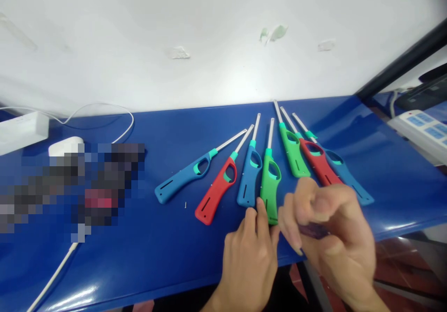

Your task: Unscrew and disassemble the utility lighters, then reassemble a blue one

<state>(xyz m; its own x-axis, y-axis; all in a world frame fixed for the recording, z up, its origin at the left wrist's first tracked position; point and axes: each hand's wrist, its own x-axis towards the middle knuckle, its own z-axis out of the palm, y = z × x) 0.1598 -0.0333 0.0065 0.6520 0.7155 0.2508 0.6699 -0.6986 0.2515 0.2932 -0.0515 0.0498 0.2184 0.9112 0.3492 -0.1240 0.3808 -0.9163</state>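
Several long-nosed gas lighters lie fanned out on the blue table, metal tubes pointing away from me. My left hand (249, 261) grips the lower end of a green lighter (270, 186), a finger on its left side and the thumb on its right. Raised above the table, my right hand (335, 242) is curled around a dark purplish thing (314, 230), mostly hidden by the fingers. Left of the held lighter are a blue lighter (249, 177), a red lighter (218, 191) and another blue lighter (185, 179). Beyond my right hand lie another green lighter (294, 151), a red lighter (319, 163) and a blue lighter (352, 181).
A tiny screw-like piece (185, 205) lies on the blue table (167, 256). At the left are a white box (24, 130), a white cable (52, 274) and blurred-out items. A white wall (209, 46) closes the back; a power strip (426, 125) is at the right.
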